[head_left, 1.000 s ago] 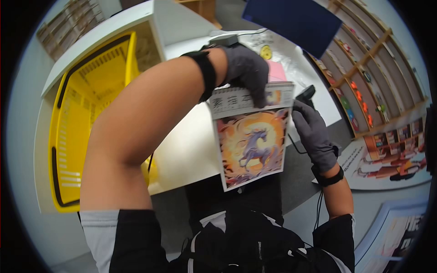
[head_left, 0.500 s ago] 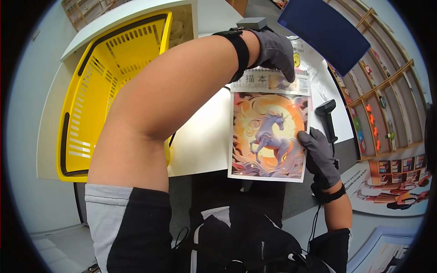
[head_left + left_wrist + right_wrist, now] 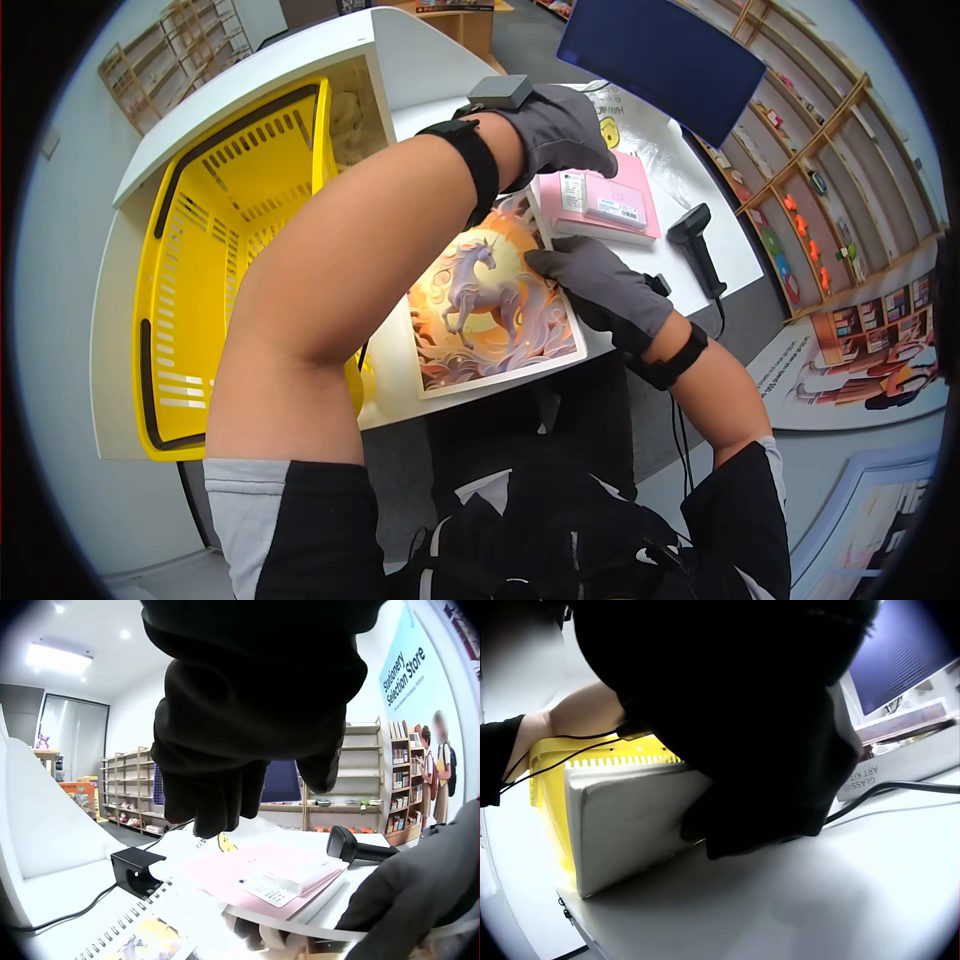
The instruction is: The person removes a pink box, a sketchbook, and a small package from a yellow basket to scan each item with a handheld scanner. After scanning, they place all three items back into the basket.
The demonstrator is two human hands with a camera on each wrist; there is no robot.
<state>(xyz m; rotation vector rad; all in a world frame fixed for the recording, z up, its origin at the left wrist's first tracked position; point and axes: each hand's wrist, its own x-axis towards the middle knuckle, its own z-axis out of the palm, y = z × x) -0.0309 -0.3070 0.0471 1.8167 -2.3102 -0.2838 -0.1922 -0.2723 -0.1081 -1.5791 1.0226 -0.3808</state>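
Note:
A spiral-bound sketchbook [image 3: 490, 300] with a unicorn on its cover lies at an angle over the counter's front edge. My right hand [image 3: 605, 285], in a grey glove, grips its right edge, thumb on the cover. In the right wrist view the sketchbook's pale back [image 3: 630, 825] shows, raised at a slant above the counter. The gloved left hand [image 3: 565, 130] hovers above the pink box [image 3: 640, 185], its fingers loosely bent with nothing between them. A small white box [image 3: 615, 210] with a barcode sits on the pink one. My left forearm hides the sketchbook's upper left part.
To the left stands a yellow shopping basket [image 3: 230, 210]. A black barcode scanner [image 3: 695, 250] lies right of the pink box, with a dark blue screen [image 3: 660, 65] behind. In the left wrist view a small black device [image 3: 137, 870] with a cable stands on the white counter [image 3: 82, 889].
The sketchbook has moved left and down to the counter, uncovering the pink box. My left hand has let go of its top edge; the right hand has moved left along with it.

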